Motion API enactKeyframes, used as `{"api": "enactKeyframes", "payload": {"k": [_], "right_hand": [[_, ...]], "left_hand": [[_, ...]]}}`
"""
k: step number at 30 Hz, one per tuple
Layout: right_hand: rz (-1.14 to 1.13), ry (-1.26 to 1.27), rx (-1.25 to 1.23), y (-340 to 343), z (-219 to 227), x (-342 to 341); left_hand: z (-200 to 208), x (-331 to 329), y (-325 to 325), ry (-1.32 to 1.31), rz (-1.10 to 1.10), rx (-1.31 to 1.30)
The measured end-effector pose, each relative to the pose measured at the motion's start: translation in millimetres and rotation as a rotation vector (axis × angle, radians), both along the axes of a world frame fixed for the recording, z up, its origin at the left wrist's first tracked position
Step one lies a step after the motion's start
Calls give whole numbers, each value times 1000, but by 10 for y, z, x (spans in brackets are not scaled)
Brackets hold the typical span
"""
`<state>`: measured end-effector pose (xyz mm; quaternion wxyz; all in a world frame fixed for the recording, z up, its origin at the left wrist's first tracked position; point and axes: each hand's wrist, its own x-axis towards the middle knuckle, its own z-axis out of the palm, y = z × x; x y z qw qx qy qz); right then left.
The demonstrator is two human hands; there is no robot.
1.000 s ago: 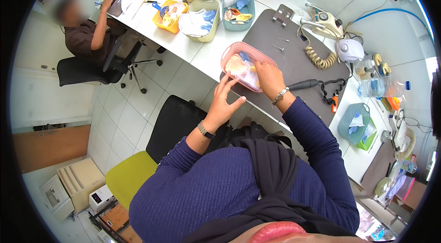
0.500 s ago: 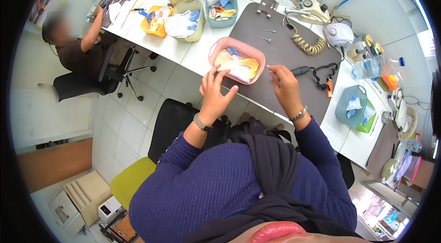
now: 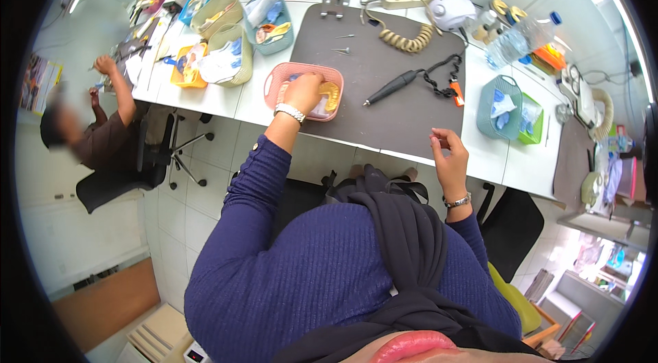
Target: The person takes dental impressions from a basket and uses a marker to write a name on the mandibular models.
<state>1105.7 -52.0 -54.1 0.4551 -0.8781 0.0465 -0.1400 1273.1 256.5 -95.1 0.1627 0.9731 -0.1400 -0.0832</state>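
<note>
My left hand (image 3: 301,94) reaches down into a pink basket (image 3: 274,75) near the front edge of the bench, and its fingertips are hidden. Beside those fingers, a yellow horseshoe-shaped dental cast (image 3: 331,97) shows inside the basket, with pale wrapping next to it. My right hand (image 3: 450,155) hovers by the bench's front edge, its fingers loosely bent, thumb apart and nothing visible in it. Between the hands, a black rotary handpiece (image 3: 392,87) lies on the dark mat (image 3: 404,119). Small metal pins (image 3: 341,51) rest on the mat behind the basket.
Several baskets, including a teal one (image 3: 288,44) and an orange one (image 3: 195,83), stand at left. Another teal basket (image 3: 490,116) is at right, near a plastic bottle (image 3: 517,44). A coiled beige hose (image 3: 411,44) lies at back. A co-worker (image 3: 103,123) sits far left.
My left hand has moved into the pink basket. My right hand has drawn away from the basket, to the right. The view has shifted, and the handpiece shows more fully.
</note>
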Motion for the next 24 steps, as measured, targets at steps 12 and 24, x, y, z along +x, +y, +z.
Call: {"api": "enactKeyframes", "payload": {"k": [12, 24], "right_hand": [[-168, 49, 84, -295, -93, -435], [-142, 101, 140, -263, -114, -518]], "left_hand": [[29, -18, -65, -93, -7, 18], [356, -3, 151, -237, -93, -128]]}}
